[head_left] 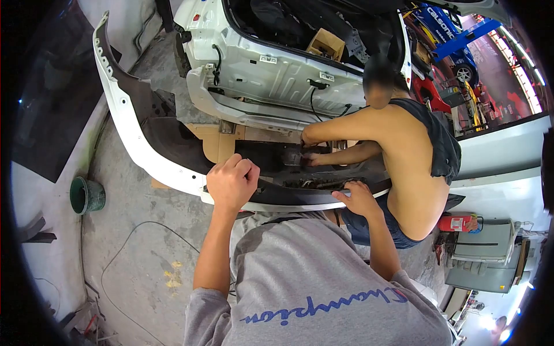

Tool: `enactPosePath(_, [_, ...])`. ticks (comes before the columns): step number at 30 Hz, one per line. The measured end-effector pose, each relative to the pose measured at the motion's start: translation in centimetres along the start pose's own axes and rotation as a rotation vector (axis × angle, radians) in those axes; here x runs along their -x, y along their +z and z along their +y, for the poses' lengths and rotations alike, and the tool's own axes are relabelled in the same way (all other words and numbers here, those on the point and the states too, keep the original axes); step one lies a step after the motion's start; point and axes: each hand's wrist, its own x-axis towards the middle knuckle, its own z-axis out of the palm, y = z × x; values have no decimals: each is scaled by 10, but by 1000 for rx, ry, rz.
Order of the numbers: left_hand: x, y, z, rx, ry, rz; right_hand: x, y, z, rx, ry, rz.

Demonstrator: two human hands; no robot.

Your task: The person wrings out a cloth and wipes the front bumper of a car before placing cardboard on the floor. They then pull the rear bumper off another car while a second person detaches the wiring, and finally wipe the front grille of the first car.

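A large white bumper cover (pixel 138 151) with a dark inner side lies across in front of me. My left hand (pixel 232 181) has its fingers curled over the bumper's near edge, left of the middle. Farther right on the same edge rests my right hand (pixel 359 199), its thumb apart from the fingers and its palm over the rim. Beyond the edge, a co-worker (pixel 412 147) crouches at the right, with both hands on a dark part inside the bumper.
Behind the bumper stands a white car body (pixel 277 81) with its rear open and a cardboard box (pixel 326 45) inside. Cardboard (pixel 216 141) lies on the floor. A green bucket (pixel 86 196) stands at the left, a red fire extinguisher (pixel 456 223) at the right. A thin cable crosses the floor.
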Motion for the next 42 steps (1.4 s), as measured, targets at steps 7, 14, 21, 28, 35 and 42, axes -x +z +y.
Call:
enactPosePath(7, [-3,-4,4,0,-33,-32,-1,-2,-1,14,5,-22])
enactPosePath(14, [1,-1,3,-19,-27,-23,0,-4,-2,12,14,-22])
enactPosePath(21, [3,-2,5,-17,-36,-29,-1,-3,0,17,10,-45])
enactPosePath(28, [0,-3,8,-38,-29,-54,1,1,2,-4,20,-41])
enactPosePath(35, [-3,0,2,-20,-28,-61,-2,1,0,-15,19,-19])
enactPosePath(42, [-4,0,5,-34,-43,-77,-1,1,1,-11,-17,41])
